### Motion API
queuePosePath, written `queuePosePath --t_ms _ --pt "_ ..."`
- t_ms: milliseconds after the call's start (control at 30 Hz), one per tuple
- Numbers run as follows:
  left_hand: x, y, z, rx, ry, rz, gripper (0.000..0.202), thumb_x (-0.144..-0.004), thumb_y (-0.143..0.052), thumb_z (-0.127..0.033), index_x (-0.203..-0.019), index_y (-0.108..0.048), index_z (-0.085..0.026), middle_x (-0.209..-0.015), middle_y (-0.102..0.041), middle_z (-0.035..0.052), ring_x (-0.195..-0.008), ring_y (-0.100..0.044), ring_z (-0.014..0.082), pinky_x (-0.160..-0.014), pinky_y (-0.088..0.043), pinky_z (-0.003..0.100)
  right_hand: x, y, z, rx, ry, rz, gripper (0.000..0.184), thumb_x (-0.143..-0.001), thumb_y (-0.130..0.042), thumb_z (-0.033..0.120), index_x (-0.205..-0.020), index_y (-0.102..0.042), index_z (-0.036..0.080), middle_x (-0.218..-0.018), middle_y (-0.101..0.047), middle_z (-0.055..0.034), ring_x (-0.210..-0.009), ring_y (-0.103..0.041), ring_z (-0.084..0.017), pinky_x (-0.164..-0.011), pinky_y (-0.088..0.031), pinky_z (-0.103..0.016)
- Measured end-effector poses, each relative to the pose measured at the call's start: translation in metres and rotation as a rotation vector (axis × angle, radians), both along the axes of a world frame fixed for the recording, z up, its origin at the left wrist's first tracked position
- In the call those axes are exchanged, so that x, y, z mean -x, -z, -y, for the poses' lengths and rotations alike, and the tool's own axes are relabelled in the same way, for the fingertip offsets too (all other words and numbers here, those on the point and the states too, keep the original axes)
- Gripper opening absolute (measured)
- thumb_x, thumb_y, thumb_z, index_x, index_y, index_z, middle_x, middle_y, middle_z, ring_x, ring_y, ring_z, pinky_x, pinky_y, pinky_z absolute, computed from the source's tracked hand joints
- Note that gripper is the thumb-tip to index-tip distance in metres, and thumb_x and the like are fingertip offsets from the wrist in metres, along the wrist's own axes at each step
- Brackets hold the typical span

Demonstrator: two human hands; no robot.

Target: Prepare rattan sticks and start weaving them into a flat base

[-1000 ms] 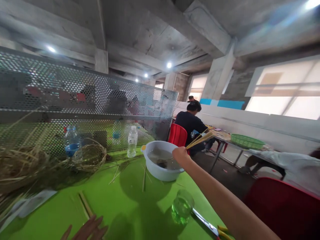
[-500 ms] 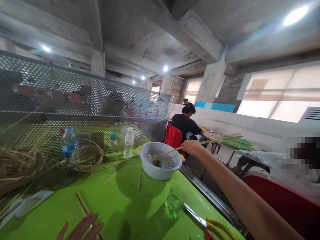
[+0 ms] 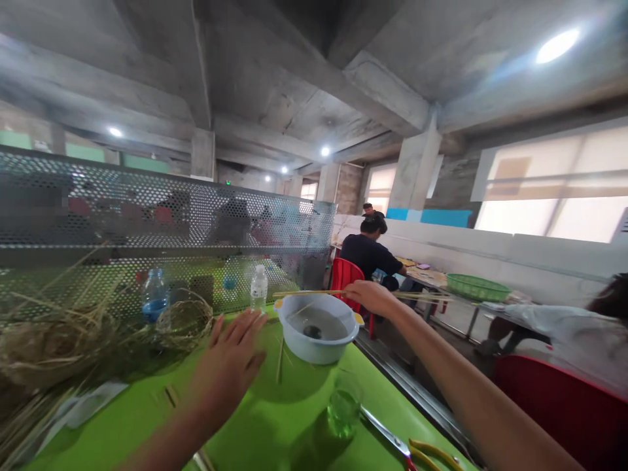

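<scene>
Left of the tub (image 3: 316, 350) is a bottle (image 3: 259, 288); in front, a cup (image 3: 344, 409). The right hand (image 3: 370, 297) pinches straws (image 3: 417, 296); the left hand (image 3: 235, 347) is spread.

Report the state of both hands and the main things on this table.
Right hand: closed on straw strips
Left hand: open, fingers extended
Straw strips: held, roughly level
Basin: uncovered, water inside
White-capped bottle: upright, closed
Blue-marked bottle: upright
Glass: upright, apparently part-filled
Scissors: lying on the table
</scene>
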State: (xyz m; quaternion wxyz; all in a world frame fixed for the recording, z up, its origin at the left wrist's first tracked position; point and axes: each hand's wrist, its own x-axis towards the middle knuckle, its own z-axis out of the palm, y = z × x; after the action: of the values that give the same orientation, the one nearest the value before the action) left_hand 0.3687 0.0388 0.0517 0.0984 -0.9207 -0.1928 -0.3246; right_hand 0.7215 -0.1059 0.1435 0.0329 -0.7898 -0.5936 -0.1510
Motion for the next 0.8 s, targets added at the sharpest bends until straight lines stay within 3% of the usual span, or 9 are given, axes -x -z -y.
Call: queuePosePath --t_ms 67,167,200,267,367,433,533,667,800 --pt "-0.034 -0.028 -0.001 0.038 -0.016 -0.071 0.058 -0.097 -0.05 -0.027 -0.154 -0.036 -0.021 -0.159 -0.041 0.01 -0.148 -0.035 0.0281 -0.123 -0.015 0.061 0.009 0.007 -0.008 -0.02 -0.093 -0.04 0.032 -0.1 -0.046 0.029 -0.115 -0.074 0.024 -0.108 -0.075 -0.0074 -0.101 -0.067 -0.022 -0.087 -0.051 -0.03" --pt "-0.071 -0.044 -0.01 0.083 -0.016 -0.125 0.063 -0.096 -0.054 -0.024 -0.155 -0.034 -0.021 -0.162 -0.035 0.0128 -0.152 -0.025 0.0295 -0.124 -0.008 0.059 0.025 0.015 -0.021 -0.045 -0.22 -0.082 0.032 -0.099 -0.048 0.028 -0.116 -0.074 0.025 -0.107 -0.075 -0.0057 -0.097 -0.068 -0.021 -0.085 -0.051 -0.029" --pt "-0.079 -0.044 -0.015 0.094 -0.015 -0.135 0.062 -0.095 -0.055 -0.023 -0.154 -0.035 -0.022 -0.16 -0.038 0.0135 -0.151 -0.028 0.0298 -0.123 -0.007 0.059 0.03 0.018 -0.026 -0.052 -0.259 -0.092 0.031 -0.099 -0.048 0.028 -0.116 -0.074 0.026 -0.108 -0.075 -0.0051 -0.096 -0.068 -0.02 -0.085 -0.051 -0.028" --pt "-0.089 -0.04 -0.024 0.13 -0.024 -0.161 0.052 -0.095 -0.054 -0.021 -0.146 -0.047 -0.024 -0.146 -0.057 0.0138 -0.141 -0.046 0.0297 -0.122 -0.015 0.057 0.038 0.023 -0.037 -0.066 -0.329 -0.102 0.031 -0.099 -0.048 0.027 -0.117 -0.073 0.027 -0.111 -0.074 -0.0039 -0.099 -0.067 -0.02 -0.087 -0.05 -0.028" --pt "-0.091 -0.031 -0.037 0.241 -0.059 -0.219 0.029 -0.099 -0.048 -0.023 -0.12 -0.067 -0.025 -0.106 -0.078 0.0103 -0.102 -0.072 0.0269 -0.101 -0.046 0.046 0.044 0.031 -0.054 -0.086 -0.392 -0.106 0.03 -0.099 -0.049 0.025 -0.119 -0.072 0.028 -0.113 -0.072 -0.0032 -0.105 -0.065 -0.02 -0.092 -0.047 -0.029" --pt "-0.09 -0.025 -0.044 0.312 -0.068 -0.238 0.027 -0.101 -0.044 -0.03 -0.111 -0.068 -0.024 -0.098 -0.079 0.008 -0.089 -0.075 0.0244 -0.081 -0.053 0.034 0.044 0.038 -0.064 -0.102 -0.391 -0.107 0.031 -0.1 -0.049 0.025 -0.121 -0.071 0.028 -0.112 -0.071 -0.0044 -0.105 -0.064 -0.02 -0.094 -0.046 -0.032" --pt "-0.091 -0.018 -0.05 0.376 -0.058 -0.249 0.033 -0.104 -0.035 -0.039 -0.118 -0.062 -0.025 -0.102 -0.078 0.0056 -0.09 -0.074 0.0216 -0.073 -0.05 0.027 0.042 0.053 -0.077 -0.126 -0.334 -0.114 0.029 -0.1 -0.05 0.029 -0.119 -0.072 0.03 -0.111 -0.07 -0.0061 -0.109 -0.062 -0.024 -0.103 -0.04 -0.043" --pt "-0.096 -0.012 -0.056 0.382 -0.098 -0.304 0.038 -0.104 -0.031 -0.038 -0.115 -0.065 -0.025 -0.105 -0.077 0.008 -0.096 -0.073 0.0261 -0.076 -0.05 0.032 0.034 0.08 -0.083 -0.141 -0.214 -0.148 0.034 -0.099 -0.055 0.031 -0.131 -0.065 0.034 -0.138 -0.06 -0.0076 -0.131 -0.048 -0.03 -0.114 -0.026 -0.054" --pt "-0.101 -0.013 -0.057 0.332 -0.151 -0.369 0.037 -0.101 -0.035 -0.035 -0.105 -0.07 -0.024 -0.101 -0.077 0.012 -0.095 -0.073 0.0308 -0.076 -0.051 0.037 0.012 0.11 -0.085 -0.045 -0.099 -0.218 0.048 -0.098 -0.058 0.026 -0.145 -0.05 0.027 -0.153 -0.045 -0.0131 -0.139 -0.041 -0.034 -0.114 -0.029 -0.059"
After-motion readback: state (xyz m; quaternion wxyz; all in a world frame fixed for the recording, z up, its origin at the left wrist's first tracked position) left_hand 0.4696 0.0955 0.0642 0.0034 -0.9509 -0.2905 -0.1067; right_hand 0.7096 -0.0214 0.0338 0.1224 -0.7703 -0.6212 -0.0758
